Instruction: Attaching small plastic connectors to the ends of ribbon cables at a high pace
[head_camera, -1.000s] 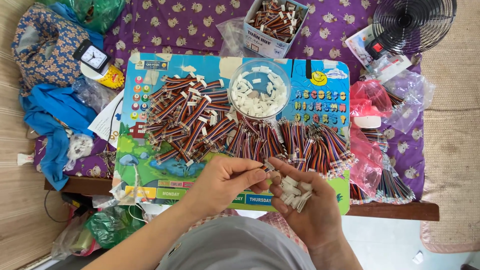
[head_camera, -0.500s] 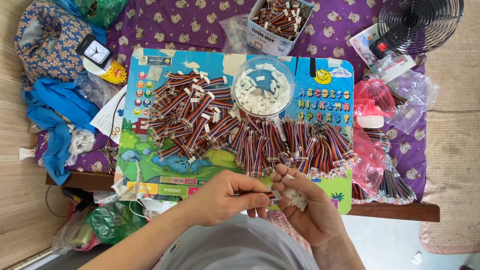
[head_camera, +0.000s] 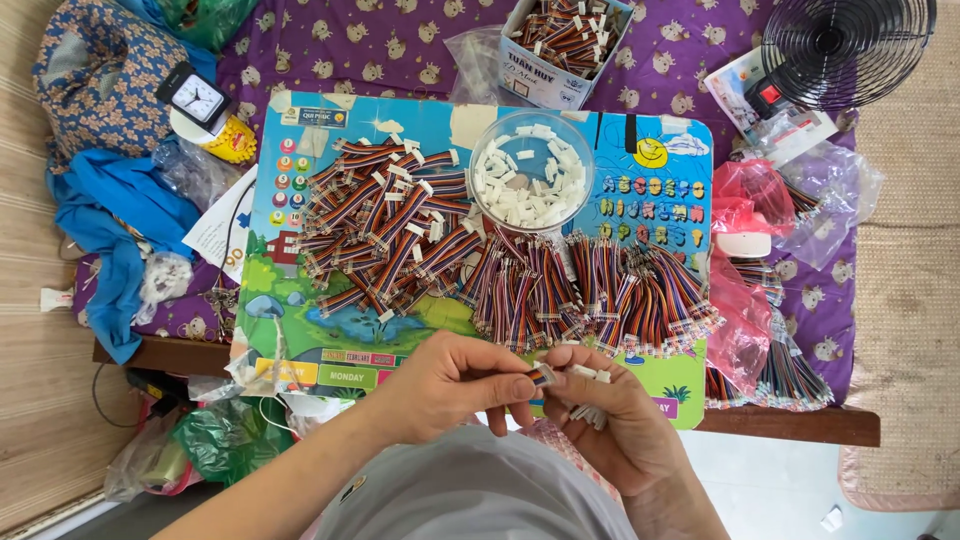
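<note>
The short multicoloured ribbon cable (head_camera: 541, 376) sits low in the view, just off the near edge of the colourful children's board (head_camera: 660, 180), pinched at its end by the left hand (head_camera: 450, 385), whose fingers are closed on it. A second ago that hand was reaching toward the right; now the cable end has been brought up against the right hand (head_camera: 610, 425), which cups a small clutch of white plastic connectors (head_camera: 588, 395) with fingers curled around them, one connector held at the fingertips touching the cable end. Just beyond lie the row of loose ribbon cables (head_camera: 590, 290) and a heap of cables with white ends (head_camera: 380, 230). A clear round tub of connectors (head_camera: 532, 172) stands behind them, a cardboard box of cables (head_camera: 562, 40) farther back, a black fan (head_camera: 850, 45) at the corner.
</note>
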